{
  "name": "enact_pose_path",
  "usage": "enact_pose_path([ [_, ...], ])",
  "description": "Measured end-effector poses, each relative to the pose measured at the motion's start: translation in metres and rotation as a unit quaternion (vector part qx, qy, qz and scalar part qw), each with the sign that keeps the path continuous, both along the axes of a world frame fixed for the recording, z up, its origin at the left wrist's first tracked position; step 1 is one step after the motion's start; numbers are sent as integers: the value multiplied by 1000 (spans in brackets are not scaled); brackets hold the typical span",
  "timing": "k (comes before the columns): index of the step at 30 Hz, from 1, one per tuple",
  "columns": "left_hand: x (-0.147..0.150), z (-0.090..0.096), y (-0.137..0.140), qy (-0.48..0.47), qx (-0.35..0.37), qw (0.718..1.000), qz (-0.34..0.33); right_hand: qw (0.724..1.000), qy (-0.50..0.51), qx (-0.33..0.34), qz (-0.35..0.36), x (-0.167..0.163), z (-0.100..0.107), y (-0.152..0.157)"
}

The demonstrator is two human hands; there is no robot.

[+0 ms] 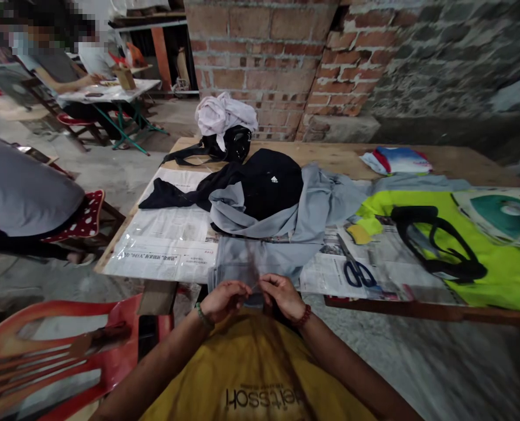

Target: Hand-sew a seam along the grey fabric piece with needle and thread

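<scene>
Just in front of my yellow shirt, my left hand (227, 299) and my right hand (285, 298) face each other at the table's front edge. Fingertips on both sides are pinched and close together. A faint thin line, perhaps thread, seems to run between them, too fine to name surely. Beyond my hands, grey cloth (264, 254) hangs over the edge. It joins a heap with a grey garment (325, 196) and a black garment (279, 184) bearing a small white logo. Dark-handled scissors (358, 273) lie to the right of my right hand.
Newspaper (154, 245) under clear plastic covers the wooden table. A black bag (236, 143) with pale cloth (224, 114) stands behind. Rightward lie a neon-yellow garment (505, 275), a black strap-like loop (444, 251) and folded clothing (398, 159). A red chair (119, 327) is at left; people sit beyond.
</scene>
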State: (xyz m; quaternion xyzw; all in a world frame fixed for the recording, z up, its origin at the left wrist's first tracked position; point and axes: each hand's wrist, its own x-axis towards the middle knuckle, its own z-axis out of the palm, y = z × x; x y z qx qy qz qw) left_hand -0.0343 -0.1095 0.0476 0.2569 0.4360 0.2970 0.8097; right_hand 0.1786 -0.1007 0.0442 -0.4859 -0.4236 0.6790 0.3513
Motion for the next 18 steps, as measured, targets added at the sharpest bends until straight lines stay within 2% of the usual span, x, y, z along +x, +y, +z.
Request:
enact_pose_path([
  [18,2,-8,-1,10,-8,1000,-4,1000,-16,-9,-25,5,-1,4],
])
